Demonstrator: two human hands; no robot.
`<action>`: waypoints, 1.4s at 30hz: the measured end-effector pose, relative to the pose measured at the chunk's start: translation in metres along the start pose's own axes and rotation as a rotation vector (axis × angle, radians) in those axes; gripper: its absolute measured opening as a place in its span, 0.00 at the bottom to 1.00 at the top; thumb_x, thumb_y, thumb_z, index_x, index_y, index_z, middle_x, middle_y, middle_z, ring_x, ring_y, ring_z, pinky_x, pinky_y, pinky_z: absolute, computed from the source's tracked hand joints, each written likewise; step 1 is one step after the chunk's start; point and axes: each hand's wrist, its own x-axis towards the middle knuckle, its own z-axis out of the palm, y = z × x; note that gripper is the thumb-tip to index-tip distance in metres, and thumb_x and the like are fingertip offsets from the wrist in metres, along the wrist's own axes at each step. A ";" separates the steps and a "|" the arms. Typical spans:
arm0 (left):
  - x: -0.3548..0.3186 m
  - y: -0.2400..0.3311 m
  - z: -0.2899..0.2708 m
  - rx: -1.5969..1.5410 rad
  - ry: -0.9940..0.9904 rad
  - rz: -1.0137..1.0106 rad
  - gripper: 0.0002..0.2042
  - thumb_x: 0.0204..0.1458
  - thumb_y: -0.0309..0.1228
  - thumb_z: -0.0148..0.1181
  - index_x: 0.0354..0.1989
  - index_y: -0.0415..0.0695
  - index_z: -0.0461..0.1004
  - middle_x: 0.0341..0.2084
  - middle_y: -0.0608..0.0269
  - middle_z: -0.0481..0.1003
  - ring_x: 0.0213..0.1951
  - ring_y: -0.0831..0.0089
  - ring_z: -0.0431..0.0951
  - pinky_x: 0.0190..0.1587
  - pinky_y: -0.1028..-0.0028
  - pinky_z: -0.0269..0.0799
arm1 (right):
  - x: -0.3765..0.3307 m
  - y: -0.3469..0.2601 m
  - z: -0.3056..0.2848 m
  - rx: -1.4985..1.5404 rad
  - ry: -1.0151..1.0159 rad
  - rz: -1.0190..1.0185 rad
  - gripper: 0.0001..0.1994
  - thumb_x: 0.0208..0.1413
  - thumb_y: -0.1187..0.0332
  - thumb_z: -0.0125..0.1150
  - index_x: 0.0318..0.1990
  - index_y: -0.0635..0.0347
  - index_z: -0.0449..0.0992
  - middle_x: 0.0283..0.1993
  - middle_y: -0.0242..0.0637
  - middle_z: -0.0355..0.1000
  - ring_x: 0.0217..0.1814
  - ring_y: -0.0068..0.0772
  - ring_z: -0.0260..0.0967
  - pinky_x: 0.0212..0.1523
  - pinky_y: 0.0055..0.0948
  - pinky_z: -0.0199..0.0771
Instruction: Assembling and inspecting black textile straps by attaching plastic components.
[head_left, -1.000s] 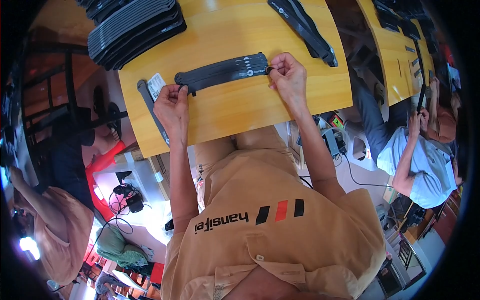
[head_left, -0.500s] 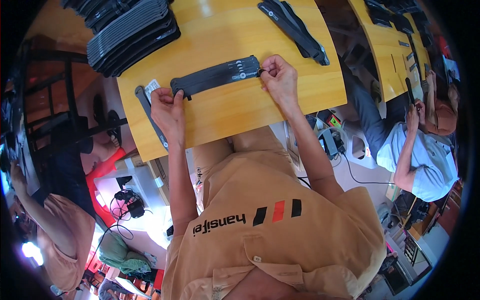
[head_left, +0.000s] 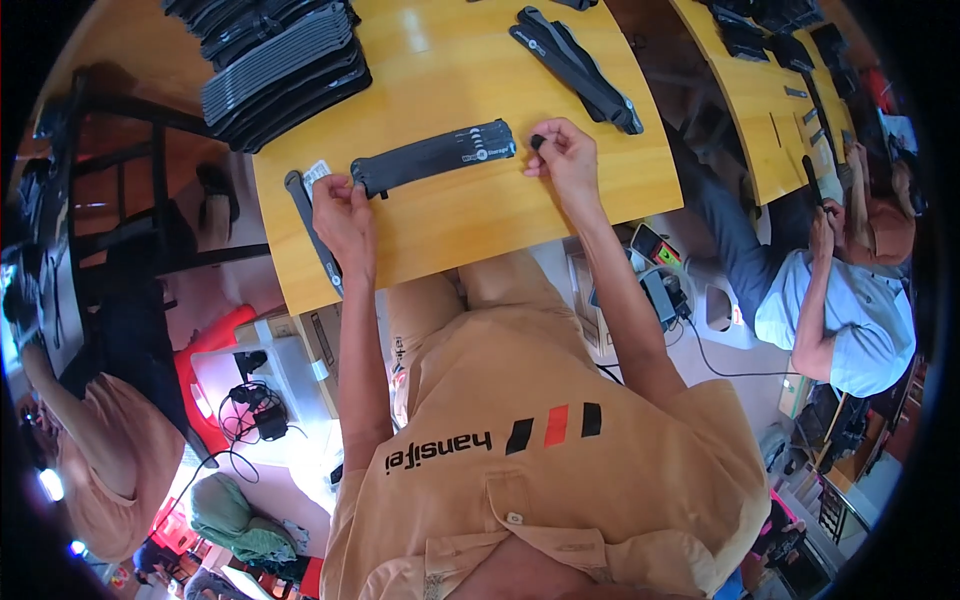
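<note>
A flat black strap bundle [head_left: 430,160] with pale printing lies across the yellow table in front of me. My left hand [head_left: 346,222] pinches its left end between thumb and fingers. Just off the right end, my right hand [head_left: 568,165] is closed on a small black piece [head_left: 538,142], apart from the bundle. That piece is too small to make out its kind. Beside my left hand a single black strap [head_left: 312,230] lies lengthwise, with a white label [head_left: 317,172] near its top.
A tall stack of black straps [head_left: 285,80] stands at the table's far left. More black straps [head_left: 580,72] lie crossed at the far right of the yellow table [head_left: 440,235]. A co-worker [head_left: 830,320] handles a black strap at another table on the right; another person [head_left: 130,450] is at left.
My right hand has come away from the bundle's right end, with the small black piece in its fingers. My left hand stays at the left end. The whole view has shifted slightly.
</note>
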 end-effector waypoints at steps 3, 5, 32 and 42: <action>-0.014 0.017 -0.002 -0.009 0.007 0.111 0.10 0.45 0.23 0.57 0.37 0.38 0.68 0.33 0.54 0.70 0.31 0.66 0.71 0.34 0.72 0.67 | -0.012 -0.001 -0.005 -0.236 0.078 -0.156 0.08 0.47 0.81 0.49 0.36 0.65 0.70 0.30 0.35 0.69 0.27 0.25 0.69 0.29 0.26 0.74; -0.024 0.030 0.000 0.103 -0.105 0.292 0.18 0.46 0.28 0.57 0.46 0.38 0.64 0.44 0.52 0.67 0.43 0.61 0.68 0.45 0.67 0.63 | -0.025 -0.016 0.001 -0.863 -0.046 -0.611 0.15 0.45 0.78 0.51 0.44 0.66 0.69 0.45 0.43 0.67 0.48 0.40 0.66 0.49 0.43 0.66; -0.080 -0.036 -0.092 0.329 0.081 -0.082 0.19 0.37 0.28 0.60 0.39 0.35 0.65 0.28 0.50 0.70 0.29 0.52 0.70 0.35 0.62 0.67 | -0.094 -0.007 0.069 -0.754 -0.365 -0.773 0.18 0.35 0.85 0.49 0.39 0.64 0.72 0.44 0.45 0.66 0.50 0.47 0.62 0.50 0.36 0.64; -0.091 -0.024 -0.105 -1.038 -0.333 -0.639 0.10 0.43 0.22 0.56 0.35 0.39 0.66 0.19 0.68 0.68 0.13 0.86 0.64 0.10 0.86 0.51 | -0.155 -0.014 0.132 -0.448 -0.797 -0.509 0.20 0.35 0.86 0.54 0.42 0.64 0.72 0.46 0.41 0.65 0.49 0.37 0.66 0.47 0.26 0.69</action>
